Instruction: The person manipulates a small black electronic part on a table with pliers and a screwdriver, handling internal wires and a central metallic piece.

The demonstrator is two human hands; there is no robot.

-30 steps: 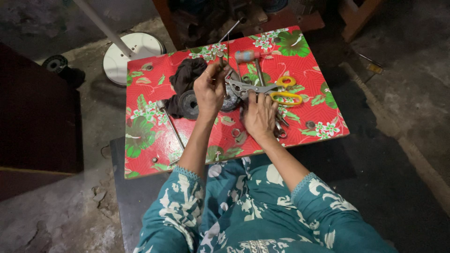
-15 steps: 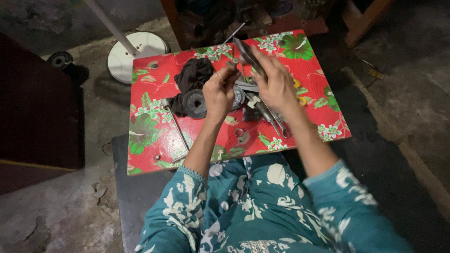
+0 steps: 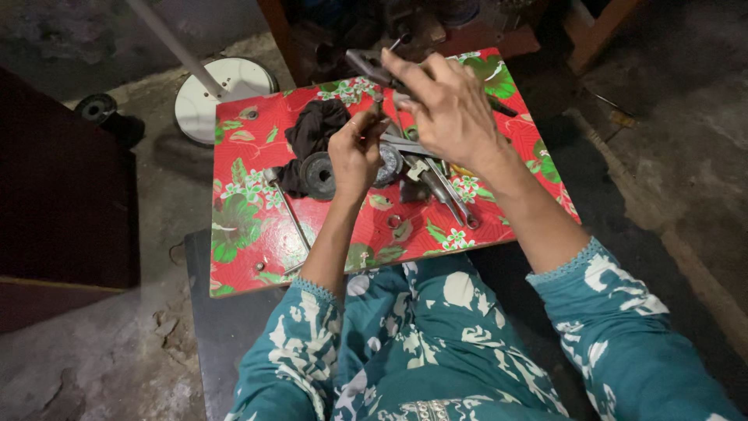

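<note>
Red, flower-printed cloth covered the low bench (image 3: 249, 156) where the person in a teal patterned sleeve worked. The left hand (image 3: 357, 152) was raised just above the bench, its fingers (image 3: 366, 129) pinched together on a thin metal rod (image 3: 379, 109) held roughly upright. The right hand (image 3: 448, 109) hung higher and a little to the right, fingers curled and clamped on a dark metal tool (image 3: 366, 64) whose end stuck out to the left above the rod; whether tool and rod touched could not be told. Under the hands lay a dark round disc (image 3: 319, 175) resting against a crumpled black rag (image 3: 315, 129), a second round metal part (image 3: 388, 164) half hidden by the left hand, and a cluster of grey pliers and wrenches (image 3: 444, 191) toward the near right. A long thin screwdriver (image 3: 288, 210) lay apart on the left side of the bench. Beyond the far left corner stood a white round base (image 3: 226, 90) with a slanting pole on the concrete floor.
</note>
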